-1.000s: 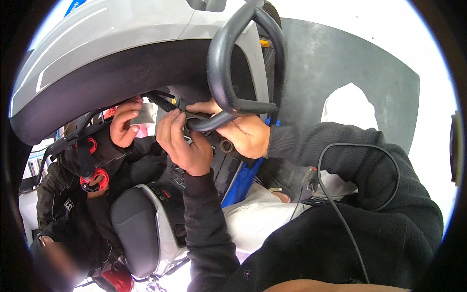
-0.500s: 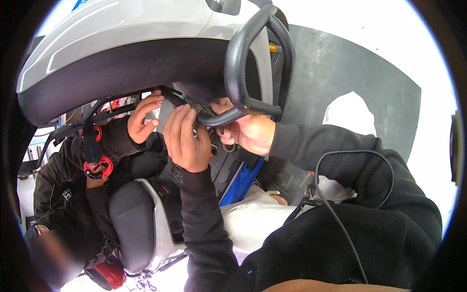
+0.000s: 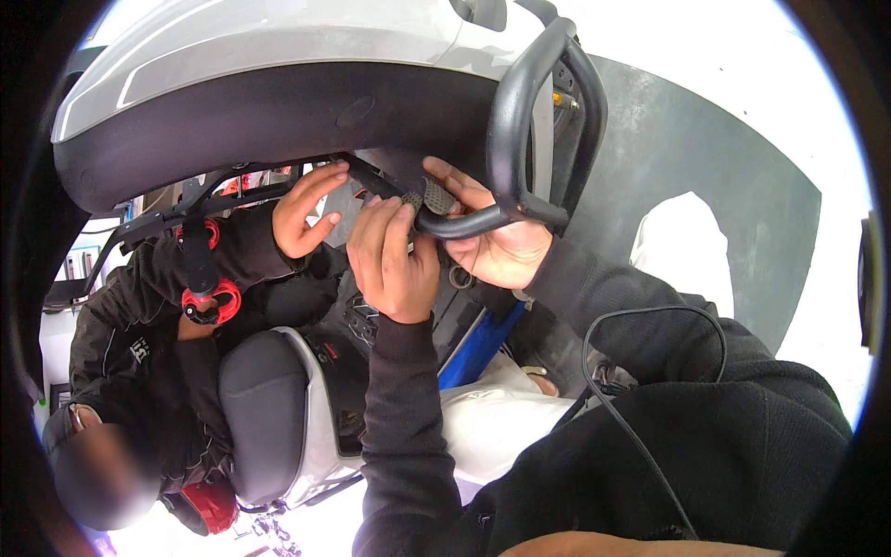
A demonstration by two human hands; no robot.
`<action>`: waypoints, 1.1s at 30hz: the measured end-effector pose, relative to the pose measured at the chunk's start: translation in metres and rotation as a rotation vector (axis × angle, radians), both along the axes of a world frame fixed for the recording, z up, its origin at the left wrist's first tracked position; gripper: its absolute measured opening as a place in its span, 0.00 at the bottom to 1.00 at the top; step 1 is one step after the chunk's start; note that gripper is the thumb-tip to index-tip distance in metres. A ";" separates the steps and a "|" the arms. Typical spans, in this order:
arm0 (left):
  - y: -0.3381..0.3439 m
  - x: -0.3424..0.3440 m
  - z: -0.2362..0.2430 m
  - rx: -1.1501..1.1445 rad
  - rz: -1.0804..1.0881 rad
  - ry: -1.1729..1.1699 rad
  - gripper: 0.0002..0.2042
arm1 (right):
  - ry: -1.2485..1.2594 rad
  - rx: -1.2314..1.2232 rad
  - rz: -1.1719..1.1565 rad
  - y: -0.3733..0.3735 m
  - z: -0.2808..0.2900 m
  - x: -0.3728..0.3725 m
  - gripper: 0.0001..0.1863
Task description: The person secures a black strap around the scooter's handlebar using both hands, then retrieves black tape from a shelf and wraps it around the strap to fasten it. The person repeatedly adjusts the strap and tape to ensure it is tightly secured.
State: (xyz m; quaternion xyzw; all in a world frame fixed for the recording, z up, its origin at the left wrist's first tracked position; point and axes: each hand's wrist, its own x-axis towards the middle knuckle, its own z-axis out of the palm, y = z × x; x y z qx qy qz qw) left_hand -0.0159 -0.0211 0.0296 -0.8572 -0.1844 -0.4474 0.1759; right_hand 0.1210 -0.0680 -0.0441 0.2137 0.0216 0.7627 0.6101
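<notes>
While I looked down through the head camera, the work sat partway along, as far as I could judge. My textured grey strip was at the black tube, just where the tube bent beneath the dark underside of a light grey panel. One patch of it showed under my left fingertips and another stood up beside the tube toward my right hand; whether the two patches were one piece, I couldn't tell. So the strip had been brought to the tube, but it did not lie flat around it, and I saw no fastening on it. Closing and fixing it appeared to be the part left undone.

My left hand had its fingers bent and close together, pinching the near patch against the tube. My right hand was loosely curled behind and below the tube, palm partly showing, with one finger reaching up to the raised patch; the tube hid too much for me to say how firmly it gripped. A tan ring sat just below that hand, apart from the strip.

To the left, a co-worker's hand was half open, near the tube and apart from my left hand. Farther down stood a dark padded seat.
</notes>
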 end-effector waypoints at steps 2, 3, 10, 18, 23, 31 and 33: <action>-0.001 0.000 -0.001 0.000 -0.009 -0.010 0.24 | -0.083 -0.018 -0.076 0.001 0.004 -0.001 0.22; -0.001 0.001 -0.001 -0.003 -0.011 -0.015 0.24 | -0.160 -0.108 -0.121 0.002 0.006 -0.001 0.21; -0.007 0.000 0.005 -0.018 0.009 0.016 0.25 | -0.467 -0.238 -0.312 -0.004 0.027 -0.002 0.14; -0.008 -0.001 0.009 -0.090 -0.057 -0.015 0.24 | -0.539 -0.282 -0.414 -0.009 0.032 -0.004 0.08; -0.008 0.001 0.010 0.008 -0.004 -0.012 0.24 | -0.476 -0.272 -0.389 -0.012 0.033 -0.003 0.07; -0.004 0.001 0.012 -0.070 -0.117 0.022 0.22 | -0.504 -0.265 -0.362 -0.009 0.029 -0.001 0.06; -0.005 0.000 0.013 -0.056 -0.100 0.035 0.23 | -0.454 -0.191 -0.361 -0.007 0.026 -0.002 0.05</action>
